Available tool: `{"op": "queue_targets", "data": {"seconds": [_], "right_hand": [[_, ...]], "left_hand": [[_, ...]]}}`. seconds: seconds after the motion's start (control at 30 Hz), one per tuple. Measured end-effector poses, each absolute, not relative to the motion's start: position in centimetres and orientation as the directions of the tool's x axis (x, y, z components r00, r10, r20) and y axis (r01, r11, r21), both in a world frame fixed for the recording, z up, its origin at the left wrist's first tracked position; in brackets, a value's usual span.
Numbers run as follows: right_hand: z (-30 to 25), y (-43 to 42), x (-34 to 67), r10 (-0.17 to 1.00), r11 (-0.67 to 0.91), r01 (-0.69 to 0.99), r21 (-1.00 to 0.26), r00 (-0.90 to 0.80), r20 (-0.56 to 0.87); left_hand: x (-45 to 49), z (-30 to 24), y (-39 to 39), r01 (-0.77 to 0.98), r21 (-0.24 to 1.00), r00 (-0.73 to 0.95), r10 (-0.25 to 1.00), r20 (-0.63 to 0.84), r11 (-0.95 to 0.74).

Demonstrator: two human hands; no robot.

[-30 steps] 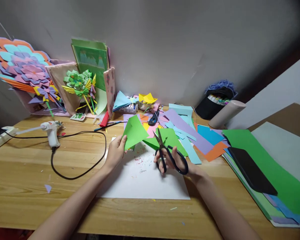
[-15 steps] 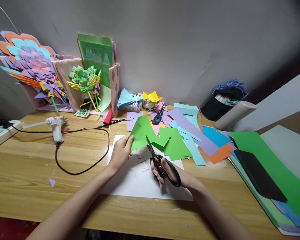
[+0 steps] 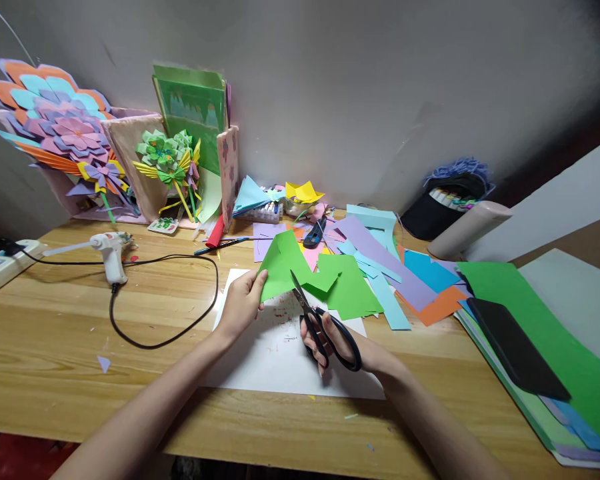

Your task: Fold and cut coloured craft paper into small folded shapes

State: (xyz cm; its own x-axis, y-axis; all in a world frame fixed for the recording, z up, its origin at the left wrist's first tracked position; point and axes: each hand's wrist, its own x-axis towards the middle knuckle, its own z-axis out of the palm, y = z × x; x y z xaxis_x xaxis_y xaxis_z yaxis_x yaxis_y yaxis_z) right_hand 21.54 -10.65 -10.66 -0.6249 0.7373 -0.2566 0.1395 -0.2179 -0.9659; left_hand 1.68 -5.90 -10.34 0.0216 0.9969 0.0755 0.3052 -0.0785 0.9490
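Note:
A folded piece of green paper (image 3: 283, 262) is pinched at its left edge between the thumb and fingers of my left hand (image 3: 243, 298). My right hand (image 3: 325, 337) is closed around the black handles of a pair of scissors (image 3: 341, 343), with fingers through the loops. The blades point up and away, close together, at the lower right edge of the green paper; whether they touch it I cannot tell. Another green paper piece (image 3: 355, 293) lies just behind the scissors. Below both hands is a marked white sheet (image 3: 260, 373) on the wooden table.
A white glue gun (image 3: 113, 257) with a looping black cord stands at left. Paper flowers (image 3: 80, 133) and a holder (image 3: 229, 173) are behind. Coloured scraps (image 3: 390, 260) and a utility knife (image 3: 315, 233) lie ahead. At right, a black phone (image 3: 517, 347) rests on stacked paper.
Both hands, the green paper and the scissors keep nearly the same positions. The whole view has shifted very slightly.

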Motion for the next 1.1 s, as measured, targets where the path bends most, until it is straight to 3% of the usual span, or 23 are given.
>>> {"op": "queue_targets", "data": {"seconds": [1.1], "right_hand": [[-11.01, -10.67, 21.8, 0.726, -0.221, 0.143, -0.965, -0.637, -0.26]], "left_hand": [[1.67, -10.47, -5.93, 0.297, 0.953, 0.023, 0.998, 0.058, -0.062]]}}
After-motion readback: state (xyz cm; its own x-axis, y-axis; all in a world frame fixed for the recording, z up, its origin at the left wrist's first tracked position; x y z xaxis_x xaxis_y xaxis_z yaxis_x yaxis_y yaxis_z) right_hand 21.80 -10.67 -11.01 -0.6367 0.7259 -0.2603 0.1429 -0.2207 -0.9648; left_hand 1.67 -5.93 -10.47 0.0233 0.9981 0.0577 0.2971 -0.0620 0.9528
